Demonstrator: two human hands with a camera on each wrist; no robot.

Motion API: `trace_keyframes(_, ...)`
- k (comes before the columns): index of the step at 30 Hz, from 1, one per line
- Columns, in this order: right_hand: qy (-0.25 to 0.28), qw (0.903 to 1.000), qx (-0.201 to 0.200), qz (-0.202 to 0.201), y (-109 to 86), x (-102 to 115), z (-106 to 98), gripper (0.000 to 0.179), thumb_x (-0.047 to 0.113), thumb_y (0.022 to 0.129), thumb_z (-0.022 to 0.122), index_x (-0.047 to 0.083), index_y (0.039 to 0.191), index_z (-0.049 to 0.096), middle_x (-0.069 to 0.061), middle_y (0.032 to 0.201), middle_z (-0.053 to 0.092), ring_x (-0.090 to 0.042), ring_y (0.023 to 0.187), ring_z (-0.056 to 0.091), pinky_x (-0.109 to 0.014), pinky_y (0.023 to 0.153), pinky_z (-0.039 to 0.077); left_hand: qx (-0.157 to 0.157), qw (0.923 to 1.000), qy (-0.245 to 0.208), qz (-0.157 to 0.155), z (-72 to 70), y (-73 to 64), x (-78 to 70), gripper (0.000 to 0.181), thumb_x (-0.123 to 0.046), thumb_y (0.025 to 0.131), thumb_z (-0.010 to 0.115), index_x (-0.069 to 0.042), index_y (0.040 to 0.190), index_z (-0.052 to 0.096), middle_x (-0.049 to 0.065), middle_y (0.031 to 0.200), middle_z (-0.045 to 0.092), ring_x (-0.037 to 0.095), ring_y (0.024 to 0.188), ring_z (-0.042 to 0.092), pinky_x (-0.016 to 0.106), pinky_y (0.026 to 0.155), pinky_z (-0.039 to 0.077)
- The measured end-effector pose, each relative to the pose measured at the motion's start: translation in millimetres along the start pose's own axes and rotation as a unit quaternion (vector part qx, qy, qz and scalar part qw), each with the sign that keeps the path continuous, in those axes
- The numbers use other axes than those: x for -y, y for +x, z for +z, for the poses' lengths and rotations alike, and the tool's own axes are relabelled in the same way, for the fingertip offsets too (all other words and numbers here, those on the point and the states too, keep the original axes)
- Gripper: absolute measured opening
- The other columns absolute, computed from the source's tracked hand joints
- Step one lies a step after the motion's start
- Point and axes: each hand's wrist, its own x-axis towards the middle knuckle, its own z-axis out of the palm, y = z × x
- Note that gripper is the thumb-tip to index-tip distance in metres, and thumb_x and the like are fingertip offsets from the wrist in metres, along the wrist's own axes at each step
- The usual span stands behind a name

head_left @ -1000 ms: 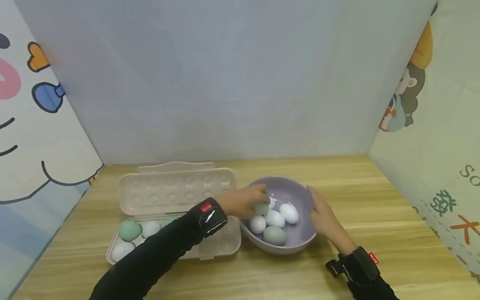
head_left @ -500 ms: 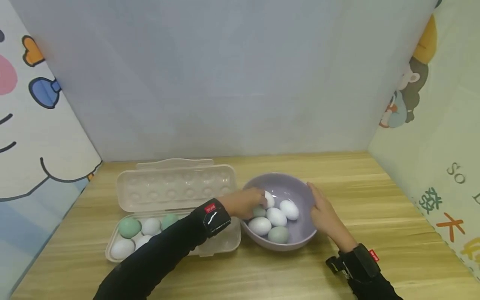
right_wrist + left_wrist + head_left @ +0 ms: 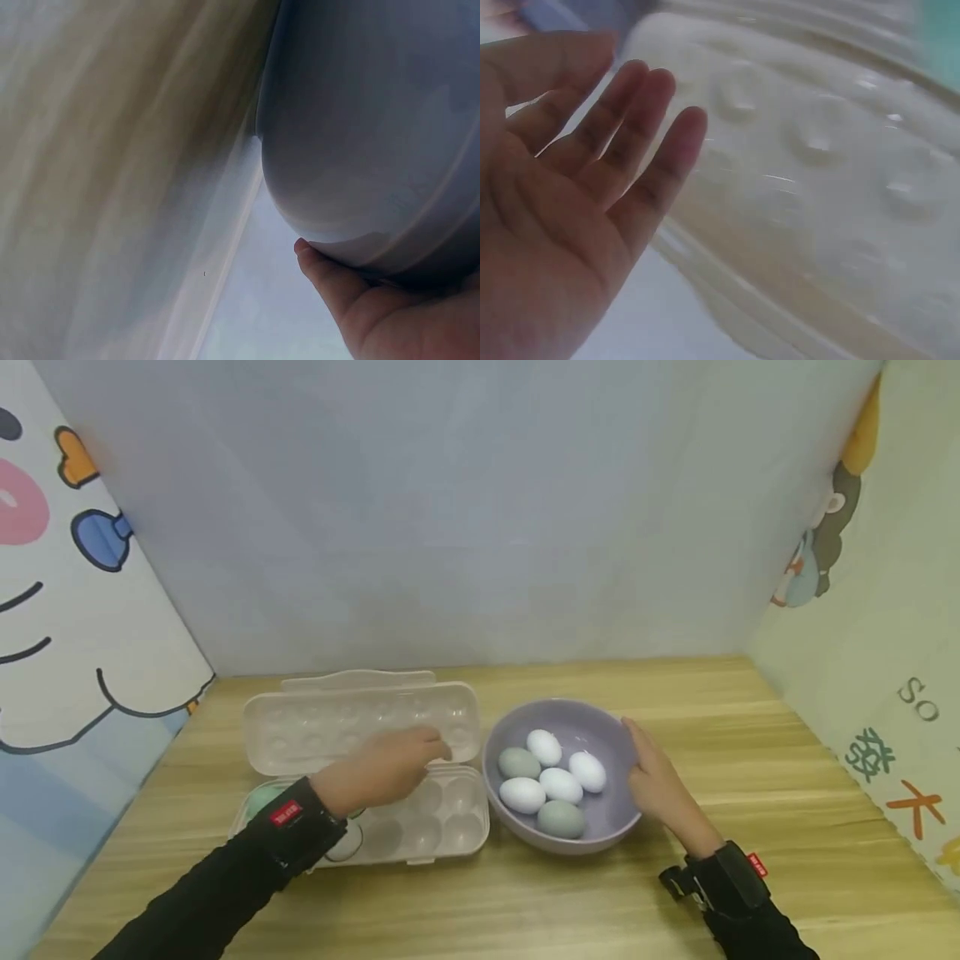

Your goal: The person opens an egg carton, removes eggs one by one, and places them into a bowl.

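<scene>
My left hand (image 3: 386, 768) hovers over the plastic egg carton (image 3: 472, 839), fingers loosely extended. In the left wrist view the palm (image 3: 547, 225) faces the camera with nothing in it, and the carton's dimpled lid (image 3: 780, 150) lies beyond. A green egg (image 3: 262, 798) and a white egg (image 3: 346, 842) show in the carton, partly covered by my forearm. My right hand (image 3: 663, 793) grips the rim of the purple bowl (image 3: 618, 793); in the right wrist view one digit (image 3: 330, 281) presses the bowl's outer wall. White eggs (image 3: 560, 786) and grey-green eggs (image 3: 561, 819) rest inside.
The wooden table (image 3: 570, 902) carries both carton and bowl, which stand nearly side by side. Behind it rises a plain grey backdrop (image 3: 480, 527). Patterned panels flank the table, with a cartoon one (image 3: 90, 635) on the left.
From inside the bowl, my left hand has moved left over the carton, uncovering the eggs there. Those eggs have shifted slightly. The right hand stays on the rim.
</scene>
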Motion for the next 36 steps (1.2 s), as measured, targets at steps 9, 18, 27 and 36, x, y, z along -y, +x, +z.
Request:
trace_keyframes(9,-0.002,1.0,-0.003,0.004,0.4,-2.1,-8.2,0.067,-0.009,0.074,0.028,-0.002,0.138,0.012,-0.031,0.14,0.016,-0.047,0.126,0.017,-0.06,0.101,0.017,0.077,0.9882,-0.013,-0.132,11.4,-49.9,30.5,0.019,-0.003,0.068,0.065,-0.008,0.086,0.06,-0.002,0.078,0.046,0.015,0.07,0.045,0.031,0.061,0.043)
trace_keyframes(18,0.012,0.9999,-0.002,0.003,1.4,-1.7,-4.9,0.066,-0.009,0.074,0.028,-0.002,0.138,0.012,-0.031,0.139,0.016,-0.048,0.125,0.019,-0.06,0.099,0.02,0.079,0.9836,-0.044,-0.156,16.6,-51.9,32.8,0.022,0.006,0.061,0.062,-0.011,0.068,0.05,-0.003,0.071,0.045,0.014,0.063,0.042,0.03,0.06,0.041)
trace_keyframes(27,0.009,0.9999,-0.003,-0.004,2.3,1.8,-2.1,0.067,-0.01,0.073,0.031,-0.003,0.138,0.014,-0.032,0.138,0.017,-0.049,0.124,0.019,-0.061,0.099,0.02,0.058,0.9882,-0.035,-0.138,5.6,-54.9,25.0,0.021,0.009,0.061,0.059,-0.008,0.071,0.054,-0.002,0.071,0.044,0.015,0.064,0.039,0.03,0.058,0.039)
trace_keyframes(36,0.014,0.9999,-0.003,-0.003,1.9,1.2,0.5,0.067,-0.01,0.073,0.031,-0.003,0.138,0.014,-0.031,0.139,0.017,-0.049,0.125,0.019,-0.06,0.099,0.02,-0.026,0.9988,-0.02,-0.037,-18.4,-16.4,1.9,0.032,0.007,0.059,0.063,-0.004,0.089,0.06,0.001,0.085,0.043,0.017,0.076,0.042,0.029,0.064,0.043)
